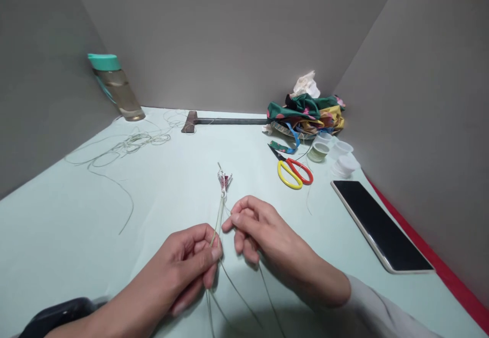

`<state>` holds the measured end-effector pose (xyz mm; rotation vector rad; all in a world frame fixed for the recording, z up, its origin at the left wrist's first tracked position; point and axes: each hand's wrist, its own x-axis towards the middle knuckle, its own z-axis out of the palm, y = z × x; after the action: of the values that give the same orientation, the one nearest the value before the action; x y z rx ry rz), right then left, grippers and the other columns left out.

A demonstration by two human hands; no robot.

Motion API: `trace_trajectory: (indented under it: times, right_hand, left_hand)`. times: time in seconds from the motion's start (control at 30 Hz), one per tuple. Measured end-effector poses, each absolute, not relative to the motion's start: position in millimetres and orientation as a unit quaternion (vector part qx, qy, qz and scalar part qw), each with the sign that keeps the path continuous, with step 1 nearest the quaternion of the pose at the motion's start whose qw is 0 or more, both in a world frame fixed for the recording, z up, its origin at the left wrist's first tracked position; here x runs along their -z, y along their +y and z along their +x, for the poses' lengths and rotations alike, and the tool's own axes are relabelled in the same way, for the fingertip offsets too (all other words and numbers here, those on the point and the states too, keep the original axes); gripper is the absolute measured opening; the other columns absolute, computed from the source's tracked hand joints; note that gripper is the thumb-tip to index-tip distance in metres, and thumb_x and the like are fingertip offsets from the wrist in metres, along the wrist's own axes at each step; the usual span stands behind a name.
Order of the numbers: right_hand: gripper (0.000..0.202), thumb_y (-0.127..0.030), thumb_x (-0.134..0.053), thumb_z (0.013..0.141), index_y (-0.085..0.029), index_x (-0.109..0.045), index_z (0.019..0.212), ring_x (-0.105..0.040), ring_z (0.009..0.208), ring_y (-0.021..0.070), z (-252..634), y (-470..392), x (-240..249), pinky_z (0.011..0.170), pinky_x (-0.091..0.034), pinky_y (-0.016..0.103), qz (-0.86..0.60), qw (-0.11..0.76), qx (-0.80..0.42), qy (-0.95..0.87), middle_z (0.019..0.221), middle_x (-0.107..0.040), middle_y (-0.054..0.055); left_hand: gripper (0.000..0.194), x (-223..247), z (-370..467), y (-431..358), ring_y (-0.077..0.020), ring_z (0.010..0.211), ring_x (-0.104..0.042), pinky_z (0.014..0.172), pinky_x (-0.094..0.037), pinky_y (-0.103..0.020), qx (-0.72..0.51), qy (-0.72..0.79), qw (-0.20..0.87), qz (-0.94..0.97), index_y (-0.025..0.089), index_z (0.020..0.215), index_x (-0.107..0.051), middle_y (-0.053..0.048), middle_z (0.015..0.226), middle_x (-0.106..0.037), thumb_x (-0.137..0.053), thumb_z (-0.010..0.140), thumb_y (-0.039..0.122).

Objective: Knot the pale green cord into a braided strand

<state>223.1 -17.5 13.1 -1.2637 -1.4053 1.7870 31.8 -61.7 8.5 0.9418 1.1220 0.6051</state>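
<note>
Thin pale green cords (220, 215) run down from a small dark red and silvery piece (224, 181) on the pale cloth. My left hand (194, 261) pinches several of these cords between thumb and fingers; their loose ends trail toward the near edge. Just right of them, my right hand (255, 228) has its thumb and index finger pressed together around one thin cord, which passes beneath the hand and comes out lower down. Its other fingers are curled.
A bottle (122, 91) and tangled cord (133, 144) are at the left. A hammer-like tool (190, 122) and bunched fabric (309, 111) lie behind. Scissors (290, 167), spools (319, 151) and a phone (378, 223) are at the right.
</note>
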Motion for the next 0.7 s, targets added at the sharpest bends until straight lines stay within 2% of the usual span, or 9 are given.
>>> trace_trajectory:
  times: [0.07,0.13,0.27,0.37,0.47,0.57,0.7]
  right_hand:
    - [0.009,-0.029,-0.056,0.104,-0.021,-0.053,0.101,-0.035,0.041,0.0048,223,-19,-14,0.042,-0.029,0.019,-0.461,0.261,-0.693,-0.489,0.064,-0.057,-0.009]
    - [0.01,-0.029,-0.06,0.103,-0.021,-0.055,0.102,-0.028,0.038,0.004,222,-19,-15,0.041,-0.023,0.019,-0.457,0.252,-0.713,-0.469,0.054,-0.054,-0.011]
    - [0.013,-0.025,-0.056,0.106,-0.019,-0.058,0.094,-0.024,0.029,0.0022,218,-15,-17,0.041,-0.022,0.02,-0.44,0.218,-0.751,-0.442,0.049,-0.061,-0.008]
    - [0.02,-0.017,-0.053,0.105,-0.02,-0.055,0.086,-0.021,0.027,0.0013,213,-11,-15,0.042,-0.025,0.021,-0.438,0.2,-0.769,-0.42,0.049,-0.061,-0.008]
    - [0.022,-0.015,-0.049,0.105,-0.02,-0.055,0.084,-0.021,0.027,0.0022,210,-9,-13,0.04,-0.021,0.021,-0.448,0.195,-0.772,-0.406,0.046,-0.06,-0.008]
    - [0.02,-0.016,-0.047,0.106,-0.021,-0.056,0.088,-0.021,0.027,0.0041,211,-8,-13,0.037,-0.017,0.022,-0.451,0.186,-0.777,-0.397,0.044,-0.062,-0.006]
    - [0.017,-0.017,-0.05,0.104,-0.022,-0.054,0.088,-0.024,0.028,0.0045,211,-10,-14,0.038,-0.019,0.021,-0.451,0.188,-0.776,-0.399,0.045,-0.063,-0.006]
  left_hand:
    - [0.035,-10,32,-63,-0.0025,0.039,-0.023,0.04,-0.011,-0.022,-0.27,0.509,0.697,0.426,0.02,0.077,-0.061,0.007,0.06,-0.058,-0.08,0.09,0.046]
    - [0.038,-11,31,-64,-0.0022,0.038,-0.022,0.039,-0.012,-0.022,-0.266,0.514,0.692,0.432,0.02,0.075,-0.061,0.007,0.06,-0.057,-0.081,0.09,0.048]
    - [0.042,-14,34,-62,-0.0068,0.042,-0.032,0.04,-0.021,-0.023,-0.251,0.527,0.683,0.44,0.021,0.08,-0.066,0.005,0.06,-0.057,-0.083,0.086,0.059]
    - [0.047,-16,38,-59,-0.0126,0.049,-0.044,0.044,-0.033,-0.024,-0.247,0.548,0.662,0.447,0.023,0.085,-0.07,0.004,0.059,-0.057,-0.082,0.082,0.068]
    - [0.049,-16,40,-58,-0.0163,0.055,-0.051,0.051,-0.041,-0.026,-0.244,0.558,0.647,0.458,0.023,0.088,-0.072,0.002,0.06,-0.057,-0.08,0.082,0.071]
    - [0.049,-16,37,-59,-0.0186,0.06,-0.053,0.056,-0.045,-0.028,-0.242,0.561,0.637,0.471,0.023,0.087,-0.073,0.001,0.06,-0.058,-0.078,0.082,0.071]
    - [0.052,-12,31,-63,-0.0195,0.066,-0.049,0.062,-0.041,-0.031,-0.233,0.545,0.638,0.492,0.023,0.081,-0.069,0.001,0.065,-0.057,-0.07,0.089,0.074]
